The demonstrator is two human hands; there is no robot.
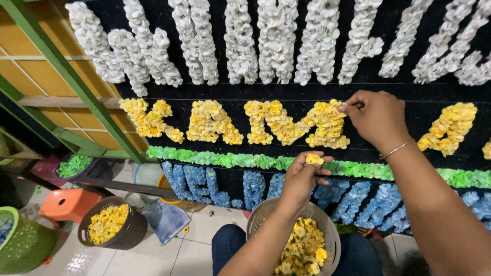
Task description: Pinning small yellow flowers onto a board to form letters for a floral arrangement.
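Your left hand (302, 176) is raised in front of the black board (409, 110), fingers pinched narrow around a single yellow flower (314, 159) that sits at your fingertips, just in front of the green band of flowers (230, 158) that runs across the board. That flower is the one in play, and it lies below and to the left of where your right hand (376, 117) is working.

Your right hand is up at the row of yellow letters (286, 122), its fingertips closed tight at the upper right edge of the last finished letter. They are touching the flowers there, but whether they hold anything small between them is hidden, so you cannot tell.

The relation that matters: the held flower is lower than the yellow row, and the bare black gap in that row lies to the right of your right hand's fingertips, before the next yellow letter (450, 128) near the right edge. Your right hand is the nearer one to that gap; your left is nearer the supply.

That supply is the basket (266, 217) resting on your lap, heaped with loose yellow flowers, directly under your left wrist. A second dark basket (130, 235) of yellow flowers stands on the floor well to the left, beside an orange stool (69, 202).
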